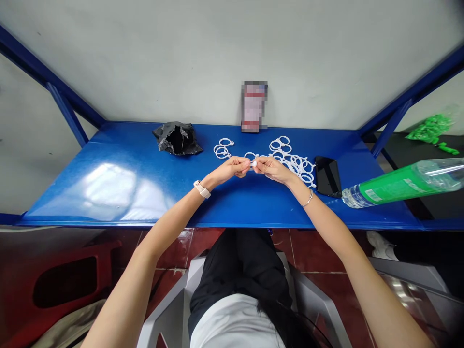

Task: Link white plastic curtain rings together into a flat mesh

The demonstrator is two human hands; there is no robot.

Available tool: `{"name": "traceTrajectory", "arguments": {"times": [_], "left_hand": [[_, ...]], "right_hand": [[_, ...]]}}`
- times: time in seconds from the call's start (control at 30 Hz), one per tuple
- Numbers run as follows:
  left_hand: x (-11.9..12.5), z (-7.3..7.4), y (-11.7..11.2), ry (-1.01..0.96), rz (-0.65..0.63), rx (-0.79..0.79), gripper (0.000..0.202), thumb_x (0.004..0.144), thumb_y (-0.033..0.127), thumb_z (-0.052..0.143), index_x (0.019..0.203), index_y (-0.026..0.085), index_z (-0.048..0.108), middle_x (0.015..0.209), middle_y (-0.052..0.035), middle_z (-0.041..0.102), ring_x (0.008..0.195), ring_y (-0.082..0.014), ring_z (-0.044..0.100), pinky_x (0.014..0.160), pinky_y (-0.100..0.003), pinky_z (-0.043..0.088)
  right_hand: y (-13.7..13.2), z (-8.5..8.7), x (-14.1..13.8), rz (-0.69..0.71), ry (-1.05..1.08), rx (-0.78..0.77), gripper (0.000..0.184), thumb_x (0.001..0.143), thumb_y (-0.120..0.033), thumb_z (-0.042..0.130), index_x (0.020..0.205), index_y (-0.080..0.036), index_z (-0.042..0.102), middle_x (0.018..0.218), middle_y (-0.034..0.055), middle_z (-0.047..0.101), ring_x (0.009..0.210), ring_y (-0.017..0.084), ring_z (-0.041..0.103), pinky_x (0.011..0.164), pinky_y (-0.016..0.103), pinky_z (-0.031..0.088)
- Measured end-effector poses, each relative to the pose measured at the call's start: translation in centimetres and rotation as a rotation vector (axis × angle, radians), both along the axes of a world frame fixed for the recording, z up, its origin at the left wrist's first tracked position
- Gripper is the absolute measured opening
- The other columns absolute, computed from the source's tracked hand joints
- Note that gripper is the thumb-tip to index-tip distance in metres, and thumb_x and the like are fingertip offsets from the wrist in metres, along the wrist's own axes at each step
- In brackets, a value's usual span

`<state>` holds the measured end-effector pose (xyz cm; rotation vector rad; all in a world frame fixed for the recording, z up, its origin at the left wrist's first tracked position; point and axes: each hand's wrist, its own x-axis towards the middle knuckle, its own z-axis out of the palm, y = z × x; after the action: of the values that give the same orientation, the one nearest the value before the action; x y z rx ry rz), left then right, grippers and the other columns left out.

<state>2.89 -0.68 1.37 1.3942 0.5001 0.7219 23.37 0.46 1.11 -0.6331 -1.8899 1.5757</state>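
Observation:
My left hand [236,166] and my right hand [271,166] meet over the middle of the blue table, fingers pinched together. Between their fingertips is a small white plastic piece [254,164]; the fingers cover most of it, so whether it belongs to a ring I cannot tell. Just behind the fingertips, part of a white ring [251,154] shows. A loose pile of white plastic rings with small eyelets [297,164] lies beside and beyond my right hand. Several more white rings [222,151] lie beyond my left hand.
On the blue table [163,193], a torn black plastic bag [177,138] lies at the back left. A blurred-out phone-shaped item [254,106] leans on the wall. A black phone [328,176] and a green-labelled bottle [398,183] are at the right. Green items [431,128] lie beyond.

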Motion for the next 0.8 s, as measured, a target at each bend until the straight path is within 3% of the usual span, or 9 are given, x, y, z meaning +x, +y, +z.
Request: {"name": "traceTrajectory", "arguments": {"times": [0.23, 0.4, 0.53, 0.6, 0.67, 0.8], "left_hand": [[0.5, -0.1, -0.3, -0.114, -0.048, -0.136, 0.066, 0.071, 0.068, 0.079, 0.054, 0.016, 0.042, 0.05, 0.0075, 0.027, 0.045, -0.0033, 0.022, 0.047, -0.02, 0.019], [0.5, 0.4, -0.6, -0.229, -0.012, -0.181, 0.064, 0.069, 0.055, 0.086, 0.052, 0.016, 0.037, 0.049, 0.0081, 0.026, 0.043, -0.0026, 0.023, 0.045, -0.019, 0.023], [0.1, 0.4, -0.3, -0.166, 0.062, -0.107, 0.06, 0.078, 0.062, 0.076, 0.058, 0.017, 0.041, 0.052, 0.0078, 0.029, 0.043, -0.0029, 0.023, 0.045, -0.019, 0.022], [-0.5, 0.3, 0.2, -0.06, 0.127, 0.0, 0.059, 0.083, 0.07, 0.066, 0.063, 0.017, 0.047, 0.053, 0.0073, 0.031, 0.044, -0.004, 0.025, 0.046, -0.02, 0.021], [-1.3, 0.2, 0.9, 0.126, 0.227, 0.175, 0.056, 0.088, 0.069, 0.058, 0.071, 0.016, 0.056, 0.056, 0.0048, 0.039, 0.046, -0.0065, 0.033, 0.048, -0.021, 0.026], [-2.9, -0.3, 2.0, 0.636, 0.604, 0.548, 0.031, 0.1, 0.04, 0.052, 0.086, 0.016, 0.066, 0.074, -0.0025, 0.058, 0.064, -0.0127, 0.052, 0.059, -0.024, 0.036]], "right_hand": [[-0.1, -1.0, -0.6, 0.002, 0.121, -0.154, 0.055, 0.076, -0.071, 0.072, 0.066, -0.02, 0.055, 0.064, -0.0034, 0.045, 0.063, 0.012, 0.04, 0.061, 0.028, 0.034], [-0.4, -0.9, -1.0, -0.038, 0.27, -0.229, 0.061, 0.065, -0.071, 0.081, 0.058, -0.022, 0.046, 0.063, -0.0043, 0.039, 0.062, 0.012, 0.036, 0.062, 0.029, 0.038], [-0.3, -0.7, -0.9, -0.092, 0.235, -0.224, 0.048, 0.077, -0.068, 0.073, 0.071, -0.022, 0.059, 0.068, -0.0027, 0.047, 0.064, 0.012, 0.041, 0.064, 0.029, 0.04], [0.0, -0.7, -0.5, -0.166, 0.157, -0.161, 0.04, 0.084, -0.062, 0.068, 0.089, -0.023, 0.066, 0.082, 0.0008, 0.059, 0.072, 0.014, 0.05, 0.07, 0.03, 0.044], [0.4, -0.8, 0.0, -0.28, 0.03, 0.002, 0.033, 0.091, -0.052, 0.062, 0.108, -0.024, 0.068, 0.106, 0.0052, 0.066, 0.087, 0.017, 0.058, 0.08, 0.033, 0.048], [1.0, -1.5, 1.1, -0.407, -0.431, 0.485, 0.036, 0.096, -0.026, 0.049, 0.128, -0.024, 0.065, 0.133, 0.011, 0.062, 0.118, 0.028, 0.056, 0.103, 0.048, 0.044]]}}
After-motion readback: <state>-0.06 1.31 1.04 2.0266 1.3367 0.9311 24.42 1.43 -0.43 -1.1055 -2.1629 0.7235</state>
